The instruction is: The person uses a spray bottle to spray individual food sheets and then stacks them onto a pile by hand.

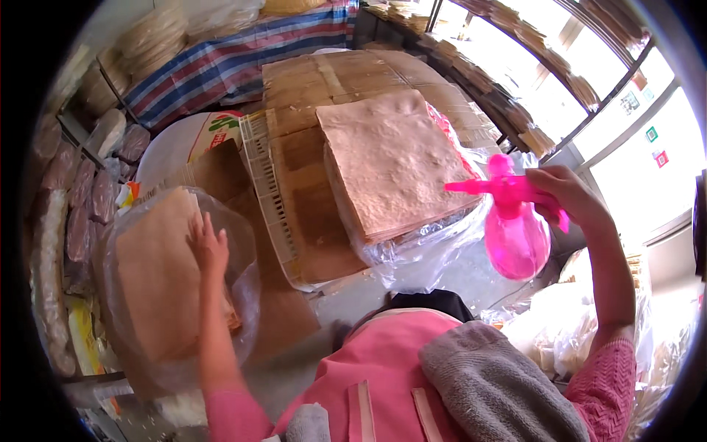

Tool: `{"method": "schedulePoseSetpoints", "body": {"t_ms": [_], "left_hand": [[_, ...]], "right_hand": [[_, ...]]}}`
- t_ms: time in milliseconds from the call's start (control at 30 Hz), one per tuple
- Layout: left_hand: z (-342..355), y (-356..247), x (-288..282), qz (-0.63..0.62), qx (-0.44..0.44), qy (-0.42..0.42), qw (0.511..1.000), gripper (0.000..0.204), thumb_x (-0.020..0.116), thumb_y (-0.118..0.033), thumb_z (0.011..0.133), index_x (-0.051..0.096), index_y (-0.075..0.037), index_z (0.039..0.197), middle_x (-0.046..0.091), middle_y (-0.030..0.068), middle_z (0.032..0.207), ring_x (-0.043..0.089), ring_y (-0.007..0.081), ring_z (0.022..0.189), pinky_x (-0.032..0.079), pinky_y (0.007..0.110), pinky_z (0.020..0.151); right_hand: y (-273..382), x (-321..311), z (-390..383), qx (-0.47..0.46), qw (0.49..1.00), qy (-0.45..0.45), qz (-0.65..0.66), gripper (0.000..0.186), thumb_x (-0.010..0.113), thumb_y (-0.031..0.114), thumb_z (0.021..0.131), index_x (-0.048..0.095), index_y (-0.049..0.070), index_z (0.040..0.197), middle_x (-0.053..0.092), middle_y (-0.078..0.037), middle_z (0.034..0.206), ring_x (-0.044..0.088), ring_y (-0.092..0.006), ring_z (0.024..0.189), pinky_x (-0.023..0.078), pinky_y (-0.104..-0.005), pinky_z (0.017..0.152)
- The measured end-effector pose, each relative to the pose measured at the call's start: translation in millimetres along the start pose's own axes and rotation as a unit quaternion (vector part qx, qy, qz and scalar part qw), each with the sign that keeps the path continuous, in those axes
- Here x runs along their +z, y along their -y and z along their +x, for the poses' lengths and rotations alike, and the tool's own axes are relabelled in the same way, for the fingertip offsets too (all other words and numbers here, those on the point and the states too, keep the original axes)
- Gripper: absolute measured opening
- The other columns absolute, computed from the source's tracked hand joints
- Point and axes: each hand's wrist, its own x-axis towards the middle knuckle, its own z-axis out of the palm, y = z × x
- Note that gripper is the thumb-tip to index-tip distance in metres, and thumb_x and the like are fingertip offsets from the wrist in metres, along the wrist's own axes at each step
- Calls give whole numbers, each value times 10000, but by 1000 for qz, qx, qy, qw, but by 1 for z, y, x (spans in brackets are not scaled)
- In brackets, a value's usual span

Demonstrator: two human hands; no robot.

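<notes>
My right hand (565, 193) grips a pink spray bottle (515, 232) by its trigger head, its nozzle pointing left toward a square stack of thin tan sheets (390, 158) lying on clear plastic. My left hand (208, 247) rests flat, fingers spread, on the right edge of a second stack of tan sheets (155, 280) that sits inside a clear plastic bag (247, 295) at the left. I wear a pink apron (383, 368) with a grey towel (493, 387) on it.
A white plastic crate edge (266, 188) and cardboard-covered boxes (346, 81) lie behind the middle stack. Striped tarp (236, 55) hangs at the back. Bagged goods line shelves at the left (77, 206). Windows with stacked sheets on racks run along the right (530, 81).
</notes>
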Motion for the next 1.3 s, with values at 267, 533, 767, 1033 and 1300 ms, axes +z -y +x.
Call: {"method": "schedulePoseSetpoints", "body": {"t_ms": [267, 533, 767, 1033, 1300], "left_hand": [[-60, -158, -13, -264, 51, 10, 963, 371, 599, -122, 806, 537, -9, 1154, 453, 180, 1303, 362, 369, 1254, 285, 430, 1052], [-117, -181, -19, -313, -98, 35, 944, 328, 591, -89, 811, 554, 13, 1121, 473, 166, 1288, 407, 322, 1229, 318, 392, 1030], [-161, -175, -11, -309, -215, 57, 925, 337, 607, -112, 813, 568, 7, 1126, 536, 142, 1239, 490, 280, 1161, 359, 343, 990], [-164, -185, -24, -315, -220, 50, 922, 328, 593, -72, 812, 556, 4, 1129, 515, 152, 1254, 474, 304, 1174, 360, 356, 994], [-180, -183, -20, -307, -223, 45, 924, 335, 595, -65, 808, 550, 4, 1133, 505, 167, 1263, 464, 309, 1185, 342, 360, 1009]], "right_hand": [[8, -37, 74, -119, 993, -12, -5, 373, 546, 377, 901, 601, 24, 793, 520, -26, 534, 474, -96, 391, 375, -237, 351], [-46, -109, 82, -74, 983, -94, 142, 436, 460, 457, 919, 547, 56, 771, 499, -27, 540, 455, -115, 369, 385, -256, 337], [-84, -115, 40, -6, 998, -56, 12, 444, 470, 408, 927, 572, 3, 778, 507, -29, 519, 467, -103, 349, 377, -234, 318], [-46, -63, 29, -17, 995, 94, -29, 394, 541, 345, 911, 594, -22, 777, 525, -27, 548, 502, -90, 423, 389, -230, 383], [-15, -47, 72, -112, 982, 101, 114, 375, 511, 361, 924, 601, -1, 880, 526, -37, 550, 473, -103, 387, 372, -240, 357]]}}
